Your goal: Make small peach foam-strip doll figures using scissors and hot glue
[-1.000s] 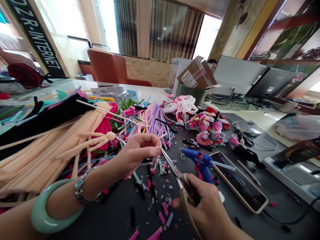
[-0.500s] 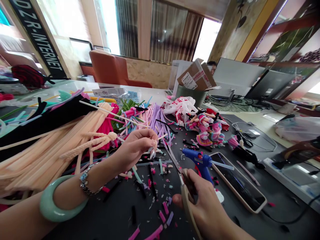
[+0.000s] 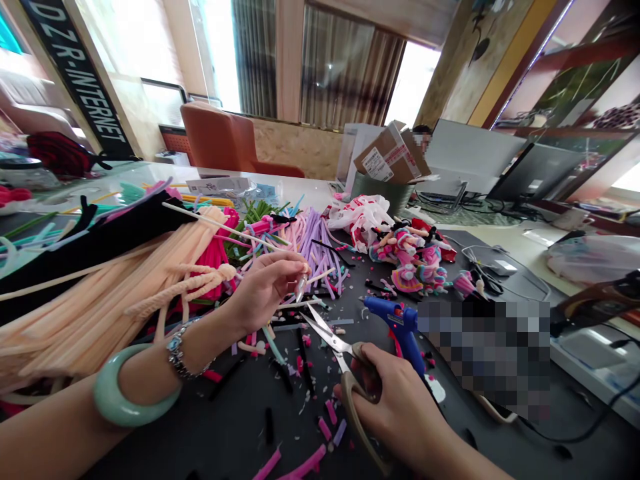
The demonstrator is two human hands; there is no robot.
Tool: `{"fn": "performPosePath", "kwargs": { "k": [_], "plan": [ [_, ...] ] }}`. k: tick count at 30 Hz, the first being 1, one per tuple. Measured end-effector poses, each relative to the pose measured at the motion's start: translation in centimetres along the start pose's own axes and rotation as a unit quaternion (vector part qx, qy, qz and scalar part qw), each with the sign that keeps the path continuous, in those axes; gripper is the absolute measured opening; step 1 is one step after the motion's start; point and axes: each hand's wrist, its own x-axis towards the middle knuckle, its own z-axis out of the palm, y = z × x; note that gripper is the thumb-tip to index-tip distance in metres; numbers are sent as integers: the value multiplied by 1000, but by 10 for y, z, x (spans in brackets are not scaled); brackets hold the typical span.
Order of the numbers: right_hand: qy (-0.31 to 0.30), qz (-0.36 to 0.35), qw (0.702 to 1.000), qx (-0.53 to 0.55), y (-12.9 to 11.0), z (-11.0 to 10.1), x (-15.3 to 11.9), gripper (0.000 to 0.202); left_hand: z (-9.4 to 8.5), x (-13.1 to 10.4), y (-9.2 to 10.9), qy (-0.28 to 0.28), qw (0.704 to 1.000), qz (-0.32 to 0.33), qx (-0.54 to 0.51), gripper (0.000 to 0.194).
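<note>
My left hand [image 3: 270, 285], with a jade bangle and a beaded bracelet at the wrist, is closed in a pinch above the table. A small pale pipe cleaner piece [image 3: 305, 267] shows at its fingertips, mostly hidden. Just right of them is a pale stem [image 3: 320, 275]; whether it is held I cannot tell. My right hand [image 3: 395, 393] grips scissors [image 3: 339, 343] by their beige handles. The blades are parted and point up-left, below the left fingertips and apart from them.
Peach pipe cleaners [image 3: 115, 293] pile at left, purple ones [image 3: 315, 230] behind. A blue glue gun [image 3: 400, 327] lies right of the scissors, near finished fuzzy pieces [image 3: 420, 263]. Colored offcuts [image 3: 330, 410] litter the dark table. A power strip [image 3: 590, 373] lies at right; a person sits beyond the monitors.
My right hand has drawn the scissors down and left, away from the purple bundle, and the blades have parted wider. My left hand has shifted slightly up and left, still pinched.
</note>
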Motion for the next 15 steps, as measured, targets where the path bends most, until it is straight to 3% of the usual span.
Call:
{"fn": "performPosePath", "kwargs": {
  "k": [8,15],
  "plan": [
    [9,3,998,66,1,-3,-2,22,-1,1,0,1,1000,13,-3,5],
    [47,-24,995,88,3,-4,-4,24,0,-1,-3,-40,999,16,11,9]
  ]
}}
